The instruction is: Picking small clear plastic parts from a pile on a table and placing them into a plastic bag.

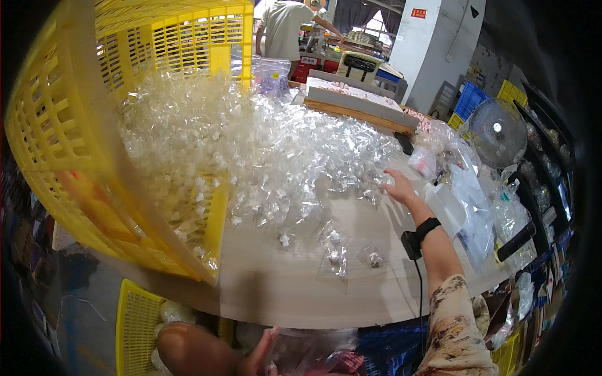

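My right hand point(399, 187) reaches to the right edge of a big heap of small clear packets point(295, 169), its thumb and fingers apart. Each packet seems to hold a small white piece, some star-shaped. A black band with a small box and cable point(419, 239) sits on my right wrist. Below the table's front edge, my left hand point(266, 351) is at the side of a clear plastic bag point(313, 346) and appears to grip its edge; most of its fingers are hidden. A few single packets point(372, 256) lie apart near the front of the wooden table point(269, 294).
A large yellow crate point(63, 144) lies tipped at the left, packets spilling from it. Another yellow basket point(135, 326) stands below. At the back is a shallow tray point(357, 100); at right, plastic bags point(467, 213) and a fan point(498, 133). A person point(285, 31) stands beyond.
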A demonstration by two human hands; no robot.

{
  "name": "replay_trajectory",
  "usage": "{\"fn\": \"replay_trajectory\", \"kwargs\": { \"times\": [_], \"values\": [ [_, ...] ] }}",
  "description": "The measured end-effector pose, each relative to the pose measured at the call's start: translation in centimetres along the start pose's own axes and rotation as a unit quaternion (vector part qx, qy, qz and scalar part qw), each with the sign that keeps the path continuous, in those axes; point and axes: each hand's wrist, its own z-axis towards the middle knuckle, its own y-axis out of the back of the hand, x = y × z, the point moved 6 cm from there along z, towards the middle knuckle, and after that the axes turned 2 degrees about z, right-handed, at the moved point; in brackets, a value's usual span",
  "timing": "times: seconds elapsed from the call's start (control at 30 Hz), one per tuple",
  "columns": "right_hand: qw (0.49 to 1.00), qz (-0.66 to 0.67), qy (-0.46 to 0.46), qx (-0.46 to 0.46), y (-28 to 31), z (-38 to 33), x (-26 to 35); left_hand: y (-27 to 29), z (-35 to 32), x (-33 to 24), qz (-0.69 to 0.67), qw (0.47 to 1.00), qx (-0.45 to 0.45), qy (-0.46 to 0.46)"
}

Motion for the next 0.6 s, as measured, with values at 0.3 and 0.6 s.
{"fn": "replay_trajectory", "kwargs": {
  "times": [0.3, 0.6],
  "values": [
    [0.989, -0.078, 0.102, 0.072, -2.2, -3.3, 2.5, 0.0, 0.3, 0.0, -0.052, 0.997, -0.01, 0.05],
    [0.972, 0.222, 0.048, 0.059, 3.0, -12.8, 10.1, 0.3, -0.2, -0.8, -0.002, 0.999, 0.009, 0.052]
  ]
}}
